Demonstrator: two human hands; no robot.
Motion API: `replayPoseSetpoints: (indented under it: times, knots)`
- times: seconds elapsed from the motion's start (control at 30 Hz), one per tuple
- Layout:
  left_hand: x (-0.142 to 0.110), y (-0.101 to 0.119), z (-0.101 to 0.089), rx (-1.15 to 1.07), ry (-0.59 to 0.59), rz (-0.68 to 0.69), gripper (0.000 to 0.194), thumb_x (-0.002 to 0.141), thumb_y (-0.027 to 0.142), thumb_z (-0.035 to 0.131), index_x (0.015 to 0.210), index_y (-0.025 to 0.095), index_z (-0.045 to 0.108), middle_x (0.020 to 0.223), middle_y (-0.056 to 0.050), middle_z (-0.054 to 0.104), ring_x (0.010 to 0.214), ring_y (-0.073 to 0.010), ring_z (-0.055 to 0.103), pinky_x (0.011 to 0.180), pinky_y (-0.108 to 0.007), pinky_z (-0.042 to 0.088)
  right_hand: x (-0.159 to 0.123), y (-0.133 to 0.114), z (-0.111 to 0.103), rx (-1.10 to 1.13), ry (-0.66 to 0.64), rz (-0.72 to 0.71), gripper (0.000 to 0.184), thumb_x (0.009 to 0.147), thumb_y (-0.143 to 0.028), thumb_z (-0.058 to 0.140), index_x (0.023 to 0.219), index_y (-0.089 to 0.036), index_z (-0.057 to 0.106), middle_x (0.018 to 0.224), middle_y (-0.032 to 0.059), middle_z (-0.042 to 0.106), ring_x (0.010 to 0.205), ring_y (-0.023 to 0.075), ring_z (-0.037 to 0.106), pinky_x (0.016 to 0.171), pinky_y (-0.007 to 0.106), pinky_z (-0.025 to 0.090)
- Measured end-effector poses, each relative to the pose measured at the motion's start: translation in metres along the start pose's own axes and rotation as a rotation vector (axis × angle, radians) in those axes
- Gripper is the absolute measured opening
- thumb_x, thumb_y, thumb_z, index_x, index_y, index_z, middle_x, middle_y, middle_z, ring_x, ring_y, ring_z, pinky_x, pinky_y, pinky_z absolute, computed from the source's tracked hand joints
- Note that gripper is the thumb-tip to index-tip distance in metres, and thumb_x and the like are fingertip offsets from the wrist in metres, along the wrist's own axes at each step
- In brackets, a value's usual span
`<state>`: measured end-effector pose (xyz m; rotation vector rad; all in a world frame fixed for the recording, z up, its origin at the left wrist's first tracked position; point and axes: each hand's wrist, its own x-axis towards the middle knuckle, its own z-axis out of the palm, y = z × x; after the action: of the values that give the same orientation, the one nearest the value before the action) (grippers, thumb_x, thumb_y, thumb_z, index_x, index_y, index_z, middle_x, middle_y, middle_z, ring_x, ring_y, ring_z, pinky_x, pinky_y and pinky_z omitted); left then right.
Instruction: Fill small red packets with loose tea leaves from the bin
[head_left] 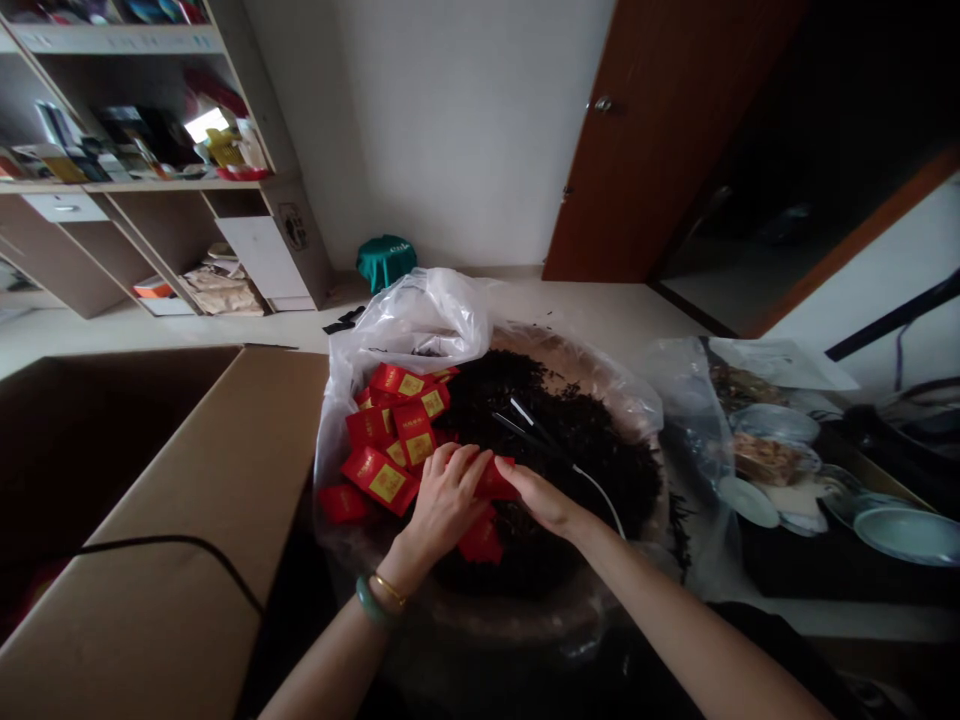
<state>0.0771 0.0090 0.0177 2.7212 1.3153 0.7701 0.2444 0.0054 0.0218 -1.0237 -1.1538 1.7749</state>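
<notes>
My left hand [444, 500] and my right hand [541, 497] meet over a round tray [600, 375] lined with clear plastic and heaped with dark loose tea leaves [592, 450]. Both hands pinch one small red packet [496, 480] between them. A pile of several red packets with yellow labels [394, 425] lies on the tray's left side, just beyond my left hand. Another red packet [480, 540] lies under my left wrist. A thin black and white tool [551, 448] rests on the leaves behind my right hand.
A large open cardboard box [187, 500] stands at the left with a black cable [172, 545] across its flap. Bowls and plates [780, 460] sit at the right. Shelves [150, 180], a green stool [385, 260] and a brown door [660, 140] are behind.
</notes>
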Motion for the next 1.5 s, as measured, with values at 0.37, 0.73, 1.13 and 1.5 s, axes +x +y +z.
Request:
replayPoseSetpoints:
  times: [0.37,0.73,1.13,1.5]
  knots:
    - [-0.002,-0.004,0.008,-0.114,-0.012,0.031,0.051,0.074,0.021,0.068,0.123,0.021,0.055,0.118,-0.009,0.063,0.107,-0.0264,0.054,0.087,-0.040,0.052,-0.006,-0.010,0.007,0.009,-0.188,0.064,0.065,0.083,-0.073,0.037,0.106,-0.019,0.065,0.108,0.0068,0.068,0.115,0.0216,0.055,0.104,0.041,0.037]
    - [0.010,-0.023,-0.007,-0.246,0.242,-0.115,0.038,0.071,0.019,0.069,0.109,0.020,0.064,0.103,-0.008,0.070,0.095,-0.0235,0.062,0.088,-0.041,0.053,-0.005,-0.035,-0.044,-0.227,0.147,-0.063,0.072,0.085,-0.072,0.028,0.107,-0.016,0.067,0.099,0.0133,0.071,0.100,0.0260,0.065,0.091,0.045,0.047]
    - [0.012,-0.040,-0.017,-0.506,0.304,-0.360,0.044,0.067,0.028,0.074,0.109,0.017,0.065,0.097,-0.007,0.070,0.077,-0.0172,0.068,0.069,-0.029,0.060,-0.003,0.007,-0.015,-1.579,-0.023,0.060,0.105,0.060,-0.016,0.081,0.147,-0.032,0.025,0.154,0.0160,0.024,0.132,0.0413,0.033,0.098,0.054,0.040]
    - [0.012,-0.041,-0.019,-0.535,0.233,-0.297,0.045,0.065,0.023,0.073,0.109,0.017,0.065,0.098,-0.007,0.070,0.082,-0.0178,0.068,0.073,-0.029,0.059,0.024,0.011,0.005,-1.771,-0.066,-0.056,0.078,0.062,-0.020,0.080,0.133,-0.031,0.048,0.151,0.0134,0.028,0.126,0.0407,0.039,0.090,0.052,0.046]
